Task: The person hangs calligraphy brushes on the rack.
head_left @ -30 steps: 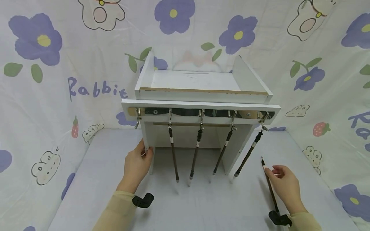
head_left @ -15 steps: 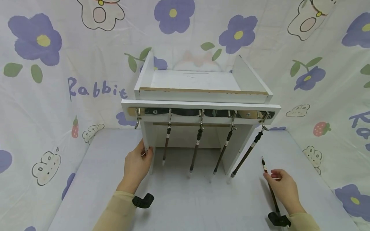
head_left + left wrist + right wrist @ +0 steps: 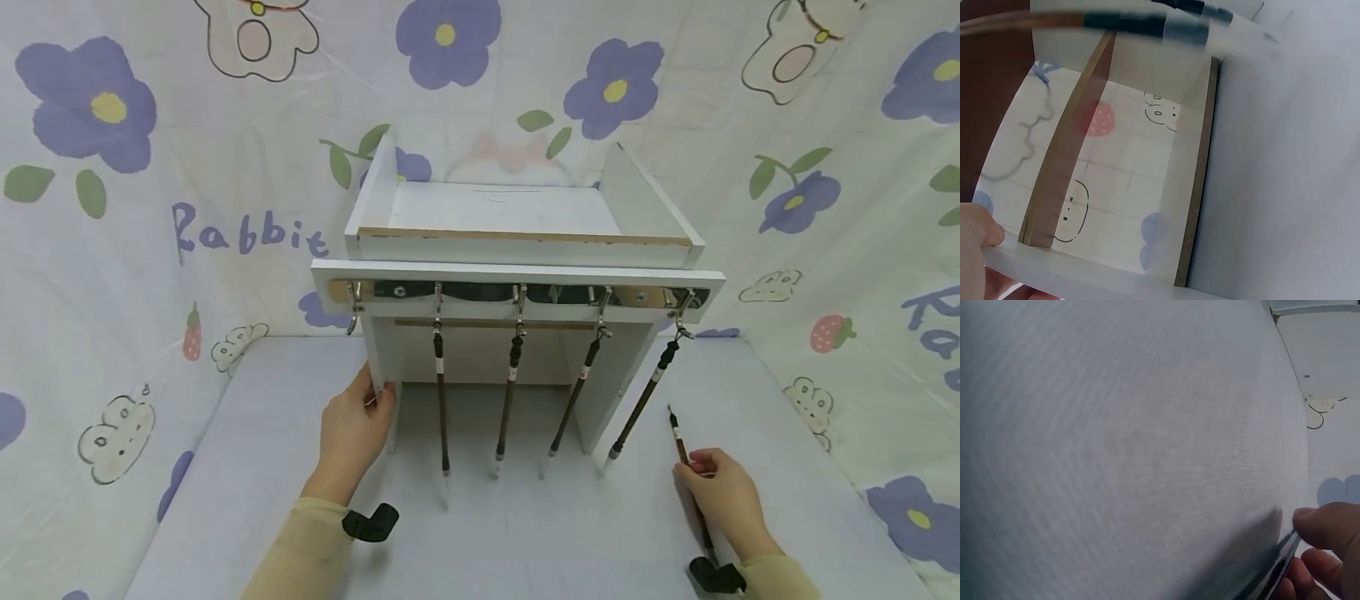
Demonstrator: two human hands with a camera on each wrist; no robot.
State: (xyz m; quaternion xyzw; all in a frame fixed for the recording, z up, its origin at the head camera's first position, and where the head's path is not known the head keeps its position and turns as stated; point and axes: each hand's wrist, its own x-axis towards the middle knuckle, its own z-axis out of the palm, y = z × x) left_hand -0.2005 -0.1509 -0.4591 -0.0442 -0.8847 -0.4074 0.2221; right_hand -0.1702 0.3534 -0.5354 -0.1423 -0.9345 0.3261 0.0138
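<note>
My left hand (image 3: 351, 433) grips the left side panel of a white wooden rack (image 3: 525, 250); its thumb and some fingers also show on the panel's edge in the left wrist view. At the lower right, my right hand (image 3: 723, 500) pinches a dark brown calligraphy brush (image 3: 677, 437) between thumb and fingers, its loop end pointing away. Several similar brushes, such as the leftmost one (image 3: 442, 400) and the rightmost one (image 3: 643, 398), hang from hooks along the rack's metal strip (image 3: 483, 292). The right wrist view shows only part of the held brush.
A hook (image 3: 354, 308) at the strip's left end bears no brush. The rack has a shallow tray (image 3: 502, 208) on top and stands on a white cloth (image 3: 525, 533). Behind it rises a printed curtain (image 3: 247, 167) with purple flowers.
My right hand has slid down along its brush, and both have shifted slightly left. The leftmost hanging brush swings back and forth; the rightmost sways a little. My left hand stays put.
</note>
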